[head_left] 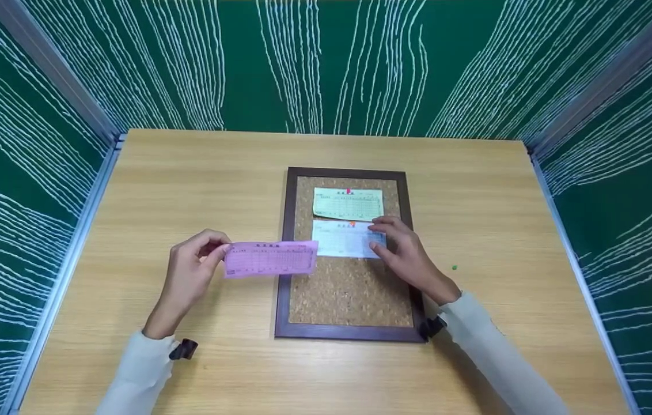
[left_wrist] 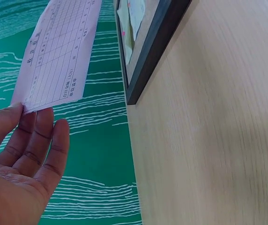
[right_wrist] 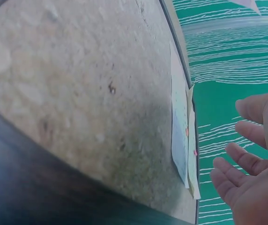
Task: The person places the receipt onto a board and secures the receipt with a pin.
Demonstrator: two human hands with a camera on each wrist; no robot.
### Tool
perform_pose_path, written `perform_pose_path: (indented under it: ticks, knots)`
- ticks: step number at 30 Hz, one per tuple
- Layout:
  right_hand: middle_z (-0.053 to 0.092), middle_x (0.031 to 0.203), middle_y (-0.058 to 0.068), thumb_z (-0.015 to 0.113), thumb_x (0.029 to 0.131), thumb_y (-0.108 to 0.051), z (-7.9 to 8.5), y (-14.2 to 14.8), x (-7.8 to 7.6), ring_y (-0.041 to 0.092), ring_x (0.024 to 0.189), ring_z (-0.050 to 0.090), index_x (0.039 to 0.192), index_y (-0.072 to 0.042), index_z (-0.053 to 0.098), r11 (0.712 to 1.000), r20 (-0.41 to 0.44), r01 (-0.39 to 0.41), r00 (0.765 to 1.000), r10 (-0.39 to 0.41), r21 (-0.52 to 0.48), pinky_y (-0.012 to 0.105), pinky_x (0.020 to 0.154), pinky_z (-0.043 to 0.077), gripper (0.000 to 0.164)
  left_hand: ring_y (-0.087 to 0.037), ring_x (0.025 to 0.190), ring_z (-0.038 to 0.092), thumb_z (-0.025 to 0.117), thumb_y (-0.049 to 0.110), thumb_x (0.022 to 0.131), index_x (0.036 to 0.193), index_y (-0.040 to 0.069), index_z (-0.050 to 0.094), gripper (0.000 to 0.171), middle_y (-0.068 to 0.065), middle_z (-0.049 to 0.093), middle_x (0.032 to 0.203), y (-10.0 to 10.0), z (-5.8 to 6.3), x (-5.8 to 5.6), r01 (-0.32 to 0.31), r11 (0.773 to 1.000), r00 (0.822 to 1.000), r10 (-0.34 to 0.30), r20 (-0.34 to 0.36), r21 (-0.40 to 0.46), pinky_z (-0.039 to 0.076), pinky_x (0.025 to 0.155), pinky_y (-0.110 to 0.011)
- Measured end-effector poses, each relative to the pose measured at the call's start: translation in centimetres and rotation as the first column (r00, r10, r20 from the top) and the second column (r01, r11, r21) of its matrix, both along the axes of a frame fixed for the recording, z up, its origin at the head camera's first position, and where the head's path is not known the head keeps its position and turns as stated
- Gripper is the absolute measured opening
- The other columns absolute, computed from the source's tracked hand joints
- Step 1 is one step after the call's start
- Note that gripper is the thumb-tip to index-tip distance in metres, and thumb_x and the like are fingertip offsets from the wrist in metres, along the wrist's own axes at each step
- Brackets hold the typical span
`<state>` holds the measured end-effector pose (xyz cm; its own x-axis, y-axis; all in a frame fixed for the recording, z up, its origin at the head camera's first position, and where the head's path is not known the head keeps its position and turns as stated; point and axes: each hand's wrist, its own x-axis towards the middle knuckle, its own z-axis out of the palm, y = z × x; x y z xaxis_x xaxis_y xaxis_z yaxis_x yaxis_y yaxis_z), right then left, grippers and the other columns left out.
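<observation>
My left hand (head_left: 190, 271) pinches the left end of a purple printed form slip (head_left: 271, 259) between thumb and fingers. Its right end overlaps the frame of a cork board (head_left: 349, 294) in the head view. Over the board, my right hand (head_left: 409, 256) hovers with loosely bent fingers at the right end of a pale blue slip (head_left: 340, 242); the right wrist view shows those fingers (right_wrist: 230, 173) apart and holding nothing. An orange pushpin (head_left: 352, 223) sits at the blue slip's top edge. Above it lies a green slip (head_left: 348, 206) with a red pushpin (head_left: 348, 191).
A small green piece (head_left: 454, 267) lies on the wooden table (head_left: 199, 190), right of the board. The board's dark frame (head_left: 349, 332) surrounds the cork. Green panels with white wavy lines (head_left: 297, 63) stand behind and on both sides of the table.
</observation>
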<state>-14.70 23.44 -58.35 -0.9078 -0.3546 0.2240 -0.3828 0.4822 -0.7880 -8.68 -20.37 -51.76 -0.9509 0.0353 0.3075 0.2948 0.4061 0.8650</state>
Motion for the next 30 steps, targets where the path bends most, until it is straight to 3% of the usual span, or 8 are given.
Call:
perform_pose_path:
  ticks: [12, 23, 30]
  knots:
    - [0.063, 0.145, 0.026, 0.077, 0.104, -0.006, 1.3, -1.0, 1.0, 0.033, 0.141, 0.059, 0.132, 0.005, 0.074, 0.999, -0.063, -0.034, 0.997, 0.033, -0.007, 0.054, 0.118, 0.046, 0.031, -0.022, 0.085, 0.073, 0.075, -0.006, 0.101, 0.101, 0.004, 0.078, 0.011, -0.005, 0.079, 0.096, 0.8, 0.4, -0.3, 0.018, 1.0, 0.999, -0.018, 0.029, 0.006, 0.059, 0.08, -0.021]
    - [0.066, 0.146, 0.011, 0.077, 0.105, -0.013, 2.0, -1.8, 2.1, 0.026, 0.141, 0.06, 0.133, -0.009, 0.077, 0.996, -0.096, -0.087, 0.992, 0.086, -0.011, 0.049, 0.115, 0.051, 0.028, -0.021, 0.085, 0.073, 0.075, -0.006, 0.1, 0.101, 0.005, 0.079, 0.012, -0.004, 0.079, 0.096, 1.7, 0.4, -0.7, 0.027, 0.999, 0.999, -0.028, 0.04, 0.021, 0.059, 0.078, -0.021]
    - [0.065, 0.147, 0.016, 0.076, 0.106, -0.015, 2.3, -2.7, 2.9, 0.028, 0.141, 0.06, 0.135, -0.008, 0.075, 0.991, -0.075, -0.137, 0.988, 0.137, 0.002, 0.052, 0.114, 0.054, 0.03, -0.022, 0.084, 0.073, 0.075, -0.007, 0.1, 0.1, 0.004, 0.079, 0.012, -0.004, 0.079, 0.096, 2.4, 0.3, -1.0, 0.041, 0.998, 0.999, -0.042, 0.027, 0.037, 0.06, 0.078, -0.023]
